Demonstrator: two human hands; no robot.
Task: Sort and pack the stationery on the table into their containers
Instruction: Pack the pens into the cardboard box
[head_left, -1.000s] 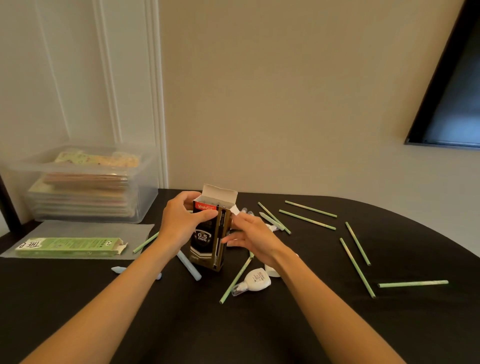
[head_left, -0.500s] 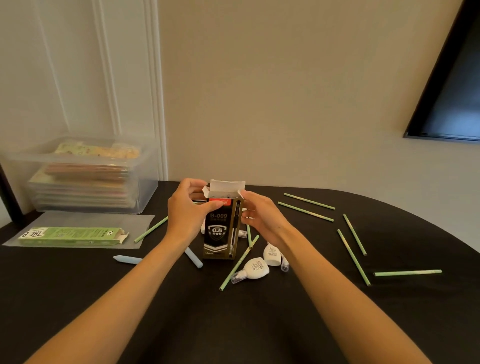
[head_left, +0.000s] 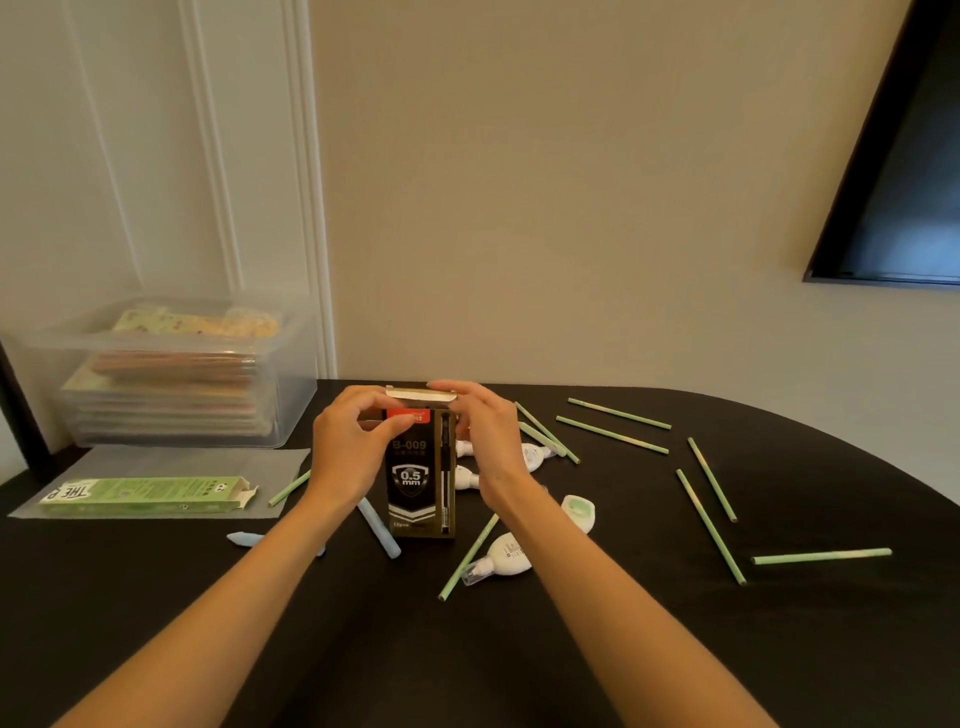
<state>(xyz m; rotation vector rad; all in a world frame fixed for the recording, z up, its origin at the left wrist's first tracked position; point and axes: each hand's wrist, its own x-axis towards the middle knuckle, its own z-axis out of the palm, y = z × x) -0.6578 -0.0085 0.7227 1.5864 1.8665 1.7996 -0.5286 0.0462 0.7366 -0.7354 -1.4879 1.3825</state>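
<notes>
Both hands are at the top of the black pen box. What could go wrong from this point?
1. The pen box stands upright on its narrow end while the left hand and right hand pinch its top flap. A hard press might tip it onto the blue stick or the correction tape beside it.
2. Whether the flap is tucked in is not visible. If it is left loose, it may spring open.

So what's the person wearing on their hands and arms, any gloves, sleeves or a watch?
Nothing worn shows. The left hand and right hand have no gloves, and no ring shows on the fingers in view. Both forearms are uncovered down to the picture's lower edge: no sleeve, watch or bracelet.
</notes>
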